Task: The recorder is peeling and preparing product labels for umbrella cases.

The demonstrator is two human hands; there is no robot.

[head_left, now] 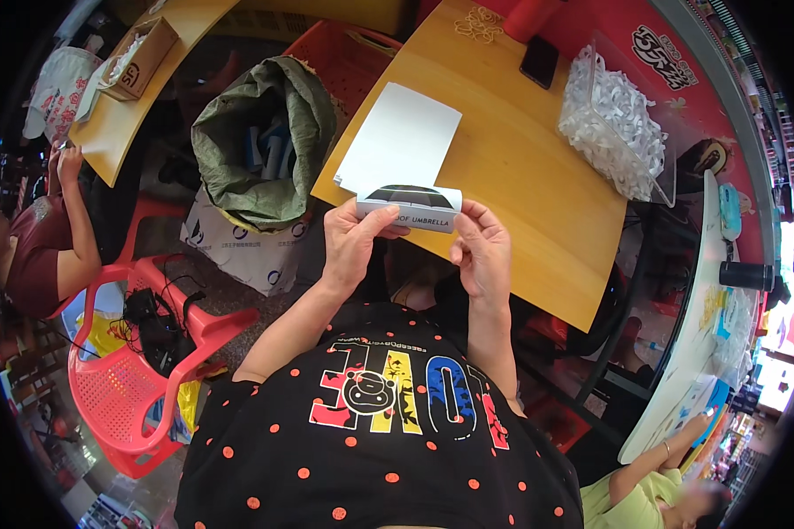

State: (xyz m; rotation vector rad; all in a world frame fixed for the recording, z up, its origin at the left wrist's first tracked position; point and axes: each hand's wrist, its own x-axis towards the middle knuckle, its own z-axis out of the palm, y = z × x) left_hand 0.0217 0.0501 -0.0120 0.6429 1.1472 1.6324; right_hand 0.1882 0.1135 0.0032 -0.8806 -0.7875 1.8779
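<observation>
A printed paper sheet (425, 198) with a dark umbrella picture is curled over at the near edge of the wooden table (520, 167). My left hand (348, 247) grips its left end, thumb on top of the grey printed face. At the right end, my right hand (485, 251) has its fingers bent in and pinches the sheet's edge. Just beyond both hands lies a stack of white sheets (406, 132) on the table. The underside of the curled sheet is hidden.
A clear bin (670, 176) of white curled strips stands at the table's right. Rubber bands (479, 25) and a black phone (540, 62) lie far back. A green sack (216, 132) holding rolled pieces and a red chair (119, 397) are left. Other people sit at both sides.
</observation>
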